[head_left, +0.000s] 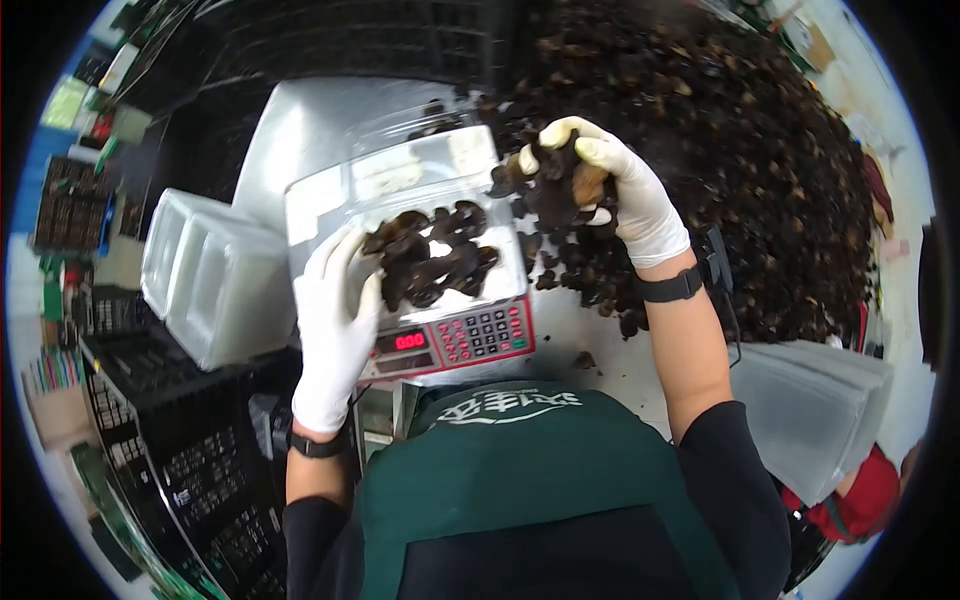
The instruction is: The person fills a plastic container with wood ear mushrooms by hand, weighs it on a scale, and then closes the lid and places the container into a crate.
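A red-edged scale [455, 340] with a lit display carries a clear plastic box [470, 155] holding dark brown mushroom-like pieces [430, 255]. My left hand [335, 310], in a white glove, rests at the box's left side, fingers apart by its wall and the dark pieces. To the right of the box, my gloved right hand [610, 180] is closed round several dark brown pieces [560, 190], raised near the edge of the large pile [700, 150].
Stacked clear boxes [225, 275] stand left of the scale, more clear containers [805, 410] at the right. Black crates [190, 480] fill the lower left; another dark crate [350, 45] is behind the scale. A person in red [860, 500] is at the lower right.
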### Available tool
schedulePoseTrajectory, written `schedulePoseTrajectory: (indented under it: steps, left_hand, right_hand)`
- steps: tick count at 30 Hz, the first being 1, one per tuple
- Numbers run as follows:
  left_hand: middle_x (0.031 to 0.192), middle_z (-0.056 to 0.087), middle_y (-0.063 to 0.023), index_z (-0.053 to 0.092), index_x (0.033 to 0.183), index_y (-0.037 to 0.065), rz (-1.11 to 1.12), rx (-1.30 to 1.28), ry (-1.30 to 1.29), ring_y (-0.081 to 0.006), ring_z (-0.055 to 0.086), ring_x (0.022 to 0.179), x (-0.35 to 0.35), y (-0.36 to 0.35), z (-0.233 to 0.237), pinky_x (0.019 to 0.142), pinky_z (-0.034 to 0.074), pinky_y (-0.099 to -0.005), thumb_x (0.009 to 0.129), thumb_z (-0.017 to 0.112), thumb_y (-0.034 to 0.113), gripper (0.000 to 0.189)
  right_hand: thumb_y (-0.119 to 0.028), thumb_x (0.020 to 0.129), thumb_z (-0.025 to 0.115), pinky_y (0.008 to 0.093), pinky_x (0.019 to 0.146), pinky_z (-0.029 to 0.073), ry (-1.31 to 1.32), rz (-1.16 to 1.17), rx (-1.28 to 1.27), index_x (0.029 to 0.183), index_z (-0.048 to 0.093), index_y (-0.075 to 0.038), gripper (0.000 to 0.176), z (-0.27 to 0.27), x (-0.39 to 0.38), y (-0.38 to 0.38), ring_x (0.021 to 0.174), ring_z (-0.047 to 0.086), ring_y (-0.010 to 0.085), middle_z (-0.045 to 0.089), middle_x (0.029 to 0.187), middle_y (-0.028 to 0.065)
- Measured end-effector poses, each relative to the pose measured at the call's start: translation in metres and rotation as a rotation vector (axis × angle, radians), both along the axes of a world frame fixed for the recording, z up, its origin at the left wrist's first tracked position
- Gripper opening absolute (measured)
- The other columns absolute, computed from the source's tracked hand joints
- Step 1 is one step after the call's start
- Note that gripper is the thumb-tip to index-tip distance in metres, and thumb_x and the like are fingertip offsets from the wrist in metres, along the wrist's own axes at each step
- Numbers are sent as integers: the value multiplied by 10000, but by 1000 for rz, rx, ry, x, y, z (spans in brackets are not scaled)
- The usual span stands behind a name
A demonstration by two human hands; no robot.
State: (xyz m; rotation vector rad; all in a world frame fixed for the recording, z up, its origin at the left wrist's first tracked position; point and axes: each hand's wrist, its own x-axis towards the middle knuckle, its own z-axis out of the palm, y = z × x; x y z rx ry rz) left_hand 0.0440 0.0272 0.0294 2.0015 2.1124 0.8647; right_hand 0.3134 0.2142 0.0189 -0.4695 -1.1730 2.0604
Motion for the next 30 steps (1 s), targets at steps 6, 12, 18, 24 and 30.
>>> schedulePoseTrajectory:
  steps: [6,12,18,24,30]
  left_hand:
    - [1436,497,-217,391,1493,49,-78,4,-183,-360,490,1329,3,3,-1,1101,411,-411,773,700,27,784]
    - [1445,471,-219,369,1497,6,-68,-9,-256,-339,505,1310,5,-1,-37,1076,437,-395,758,703,-32,812]
    - [1454,461,-223,369,1494,-4,-80,-74,-286,-322,456,1365,2,-4,-21,1131,378,-394,764,675,-34,792]
    - [1453,495,-206,437,1463,26,23,3,-347,-302,466,1379,-25,-2,18,1145,357,-406,818,588,-6,664]
    - [1391,572,-149,518,1420,57,119,180,-292,-243,534,1310,-67,19,30,1114,392,-377,915,654,136,530]
  right_hand:
    - [-314,875,709,322,817,534,-271,271,766,1222,676,-57,433,12,-88,-38,962,667,211,676,1117,115]
    - [-212,805,704,386,967,521,-606,157,1074,1323,620,-152,529,7,-88,-48,1108,641,343,586,1323,172]
    - [-46,899,608,219,607,491,-406,-29,252,1085,709,15,221,27,-37,-37,681,602,67,744,992,86]
    - [-119,955,621,178,438,323,-226,-390,-73,1159,660,11,245,-39,45,-26,579,474,40,607,814,11]
    - [-143,953,646,169,463,329,-603,-525,-53,1172,667,-9,257,-70,102,-53,635,514,37,601,838,-17]
